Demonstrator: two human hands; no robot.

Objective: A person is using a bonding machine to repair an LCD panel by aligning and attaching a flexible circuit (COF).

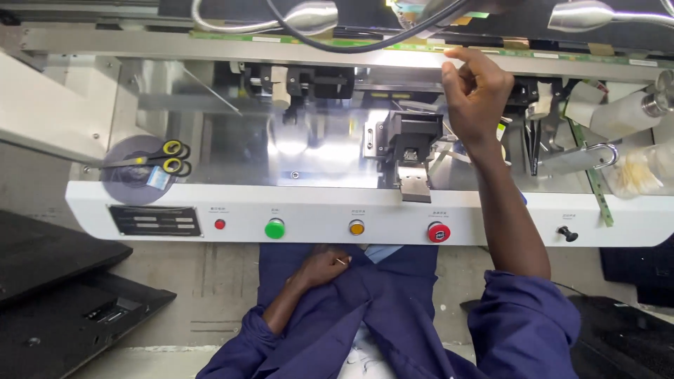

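1. Nearest the camera, the left hand [324,267] rests against the blue coat [393,309] at the lap, fingers curled loosely inward; a thin pale sliver shows at the fingertips, but whether it is pinched cannot be told.
2. Just beyond, the white panel [491,210] runs across the view; on it sit a small red lamp [220,224], a green button [274,228], an amber button [357,227], a red button [438,231] and a black switch [567,234].
3. On the left, scissors [158,162] with yellow-lined handles lie across a grey roll [125,184].
4. In the middle, a black head [409,144] stands on the shiny plate [316,151], well apart from the scissors.
5. Farthest, the right hand [476,88] reaches over the head, thumb and fingers bent together at the edge of the long green strip [562,55]; it touches the strip, though a firm pinch cannot be told.
6. On the right, a metal hook [604,151] lies near a clear bag [642,172].
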